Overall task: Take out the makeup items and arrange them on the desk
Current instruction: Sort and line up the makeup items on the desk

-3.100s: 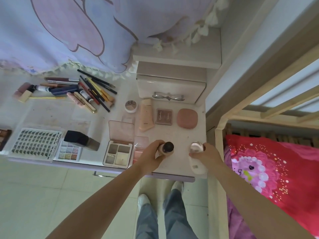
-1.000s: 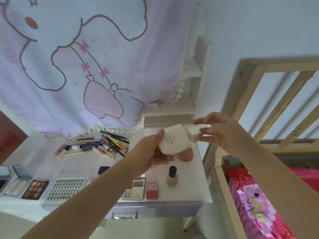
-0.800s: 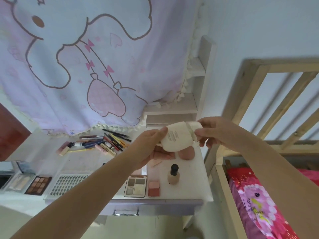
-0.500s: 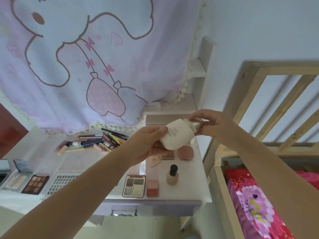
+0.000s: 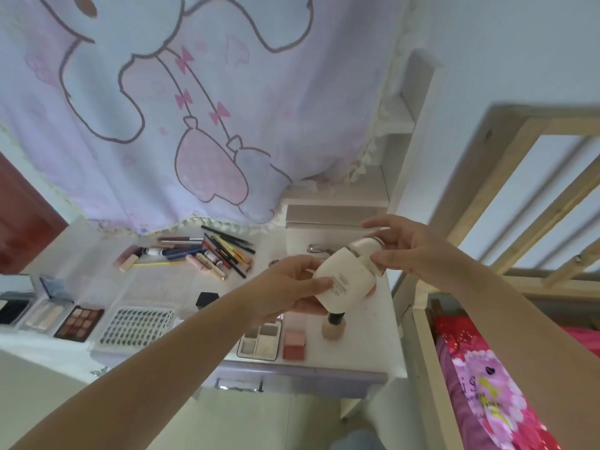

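- Holding a cream bottle (image 5: 345, 282) in mid-air above the desk (image 5: 367, 329), tilted, cap end up-right.
- Left hand (image 5: 289, 289) grips bottle body, fingers curled round it.
- Right hand (image 5: 406, 246) pinches the cap (image 5: 367, 246).
- Small foundation bottle (image 5: 334, 326) stands on desk below; pencils (image 5: 220, 251) further back.

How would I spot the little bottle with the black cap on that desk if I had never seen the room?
Start at the white desk under the cartoon curtain and go to its near right corner. The small bottle stands there upright, just right of a pink blush pan. It is the only standing item; its neighbours all lie flat.
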Demonstrator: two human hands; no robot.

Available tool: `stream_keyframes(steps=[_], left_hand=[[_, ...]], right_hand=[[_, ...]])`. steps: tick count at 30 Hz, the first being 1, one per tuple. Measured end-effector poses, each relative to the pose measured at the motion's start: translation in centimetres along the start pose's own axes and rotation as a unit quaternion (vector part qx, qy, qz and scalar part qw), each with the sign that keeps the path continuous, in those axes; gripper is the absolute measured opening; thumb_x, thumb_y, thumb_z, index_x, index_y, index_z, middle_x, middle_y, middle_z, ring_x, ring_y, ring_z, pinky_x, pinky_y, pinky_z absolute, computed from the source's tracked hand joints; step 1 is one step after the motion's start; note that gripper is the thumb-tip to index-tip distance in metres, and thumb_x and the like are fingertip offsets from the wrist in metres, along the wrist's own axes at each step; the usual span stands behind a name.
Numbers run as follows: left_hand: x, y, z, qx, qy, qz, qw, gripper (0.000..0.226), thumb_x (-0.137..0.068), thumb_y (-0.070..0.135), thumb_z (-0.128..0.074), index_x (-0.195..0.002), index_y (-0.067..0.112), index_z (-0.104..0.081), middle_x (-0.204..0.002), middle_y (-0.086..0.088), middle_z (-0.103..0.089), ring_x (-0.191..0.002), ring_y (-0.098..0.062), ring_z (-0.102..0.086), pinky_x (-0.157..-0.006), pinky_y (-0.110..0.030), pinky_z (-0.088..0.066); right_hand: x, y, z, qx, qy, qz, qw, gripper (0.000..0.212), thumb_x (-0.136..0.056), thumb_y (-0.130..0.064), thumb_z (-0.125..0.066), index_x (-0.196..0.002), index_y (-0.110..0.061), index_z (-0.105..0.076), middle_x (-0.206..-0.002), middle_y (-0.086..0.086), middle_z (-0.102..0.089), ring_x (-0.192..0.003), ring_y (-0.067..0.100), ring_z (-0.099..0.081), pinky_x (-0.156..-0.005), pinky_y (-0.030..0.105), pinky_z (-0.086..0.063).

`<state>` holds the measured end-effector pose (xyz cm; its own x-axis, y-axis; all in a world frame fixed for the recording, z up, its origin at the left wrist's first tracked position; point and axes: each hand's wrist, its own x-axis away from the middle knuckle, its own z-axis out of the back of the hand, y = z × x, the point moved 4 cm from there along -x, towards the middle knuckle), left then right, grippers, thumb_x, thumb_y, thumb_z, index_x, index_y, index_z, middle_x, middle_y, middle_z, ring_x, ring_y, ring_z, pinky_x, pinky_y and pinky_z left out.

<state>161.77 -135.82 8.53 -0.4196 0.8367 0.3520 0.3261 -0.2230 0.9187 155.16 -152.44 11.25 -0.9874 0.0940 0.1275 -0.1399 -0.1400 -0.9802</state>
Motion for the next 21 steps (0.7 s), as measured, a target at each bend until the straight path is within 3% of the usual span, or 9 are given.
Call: stream_keyframes(steps=[4, 7, 10, 14, 16, 21], left_hand=[[-1.4, -3.3, -0.5, -0.010, 0.012, 0.016, 1.000, 0.017, -0.088, -0.003, -0.051, -0.094, 0.013, -0.052, -0.092, -0.007, -0.063, -0.081, -0.014, -0.066, -0.072, -0.024, -0.058], [-2.6, -6.4, -1.4, -0.010, 0.024, 0.026, 0.999, 0.022, -0.087, -0.004, -0.053, -0.093, 0.016, -0.051, -0.092, -0.004, -0.061, -0.085, -0.014, -0.062, -0.079, -0.024, -0.055], [-3.7, -8.9, -2.7, 0.016, 0.036, 0.016, 0.999, 0.025, -0.086, -0.008, -0.052, -0.091, 0.016, -0.051, -0.088, -0.001, -0.059, -0.079, -0.009, -0.060, -0.073, -0.017, -0.053], [-5.3, -11.6, -3.7, 0.047, 0.053, 0.025, 0.997, 0.027, -0.086, -0.008, -0.053, -0.091, 0.018, -0.051, -0.087, -0.001, -0.059, -0.076, -0.007, -0.059, -0.072, -0.018, -0.051], [-6.1, -12.8, -4.1, 0.050, 0.058, 0.045, 0.996, 0.027, -0.085, -0.007, -0.054, -0.092, 0.019, -0.052, -0.088, -0.001, -0.059, -0.079, -0.009, -0.059, -0.073, -0.019, -0.050], [-7.1, -16.3, -4.2, -0.023, 0.185, 0.119, 0.975, 0.029, -0.084, -0.001, -0.060, -0.109, 0.010, -0.050, -0.102, -0.007, -0.056, -0.089, -0.016, -0.056, -0.080, -0.022, -0.046]], right_hand=[[0.6, 2.6, -0.1, 0.054, -0.009, -0.034, 0.998, 0.044, -0.075, -0.002, -0.067, -0.104, -0.032, -0.055, -0.098, -0.003, -0.067, -0.084, 0.005, -0.065, -0.071, 0.018, -0.054], [1.5, 5.2, -0.1, 0.040, -0.006, -0.062, 0.997, 0.063, -0.071, 0.000, -0.071, -0.116, -0.036, -0.046, -0.100, -0.004, -0.065, -0.084, 0.006, -0.065, -0.072, 0.020, -0.053], [2.3, 7.9, 0.2, 0.019, 0.013, -0.089, 0.996, 0.072, -0.069, 0.002, -0.074, -0.113, -0.044, -0.040, -0.093, -0.005, -0.064, -0.081, 0.005, -0.065, -0.071, 0.022, -0.053], [2.8, 12.0, 0.7, 0.049, 0.032, -0.131, 0.990, 0.086, -0.063, -0.003, -0.078, -0.125, -0.040, -0.031, -0.098, 0.001, -0.060, -0.087, 0.015, -0.063, -0.081, 0.025, -0.054], [2.7, 13.7, 1.1, 0.071, 0.041, -0.132, 0.988, 0.084, -0.067, 0.004, -0.075, -0.125, -0.038, -0.031, -0.099, -0.002, -0.057, -0.089, 0.014, -0.061, -0.081, 0.024, -0.053], [2.1, 17.1, 1.4, 0.154, 0.036, -0.124, 0.980, 0.069, -0.072, 0.002, -0.071, -0.123, -0.030, -0.037, -0.090, -0.006, -0.052, -0.080, 0.006, -0.053, -0.069, 0.002, -0.045]])
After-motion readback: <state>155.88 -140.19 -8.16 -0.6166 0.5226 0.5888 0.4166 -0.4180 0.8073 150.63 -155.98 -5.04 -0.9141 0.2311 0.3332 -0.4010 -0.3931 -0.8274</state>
